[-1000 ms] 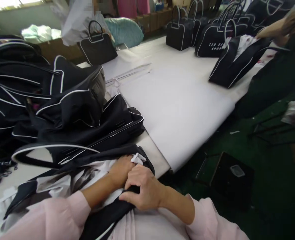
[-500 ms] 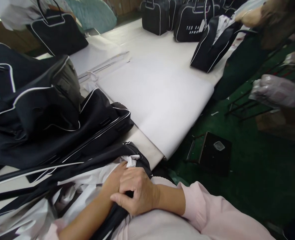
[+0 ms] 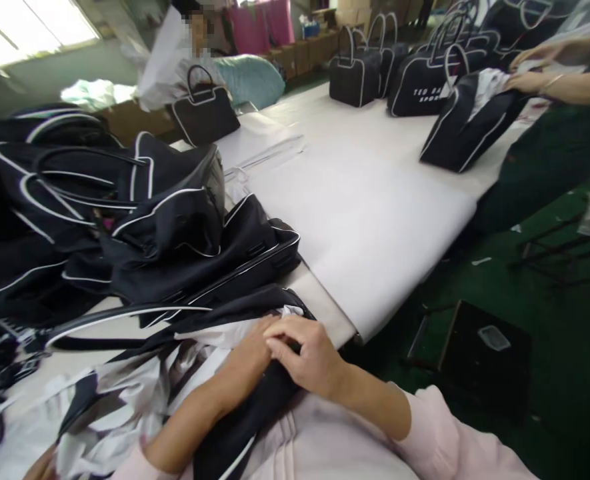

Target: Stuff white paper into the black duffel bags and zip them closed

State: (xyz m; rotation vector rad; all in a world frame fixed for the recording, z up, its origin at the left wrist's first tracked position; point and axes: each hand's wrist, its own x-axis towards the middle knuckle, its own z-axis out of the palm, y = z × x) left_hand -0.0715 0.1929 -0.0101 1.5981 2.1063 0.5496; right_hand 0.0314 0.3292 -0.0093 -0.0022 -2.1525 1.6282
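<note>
A black bag with white piping [image 3: 239,427] lies open against my body at the table's near edge, with white stuffing paper [image 3: 209,337] showing in its mouth. My left hand [image 3: 247,360] is pushed into that opening on the paper; its fingertips are hidden under my right hand. My right hand [image 3: 307,357] lies over the left, fingers curled and pressed on the bag's black rim. A long strap [image 3: 125,317] from this bag runs left across the table.
A heap of the same black bags [image 3: 139,220] fills the left of the white table [image 3: 365,220]. More bags [image 3: 359,70] stand at the far end. At the right another person's hands [image 3: 525,80] work in an open bag [image 3: 462,127]. A dark box [image 3: 479,353] sits on the green floor.
The view dipped, then swung back up. My right hand has shifted from gripping the bag's edge lower down to resting higher on the rim, over my left hand.
</note>
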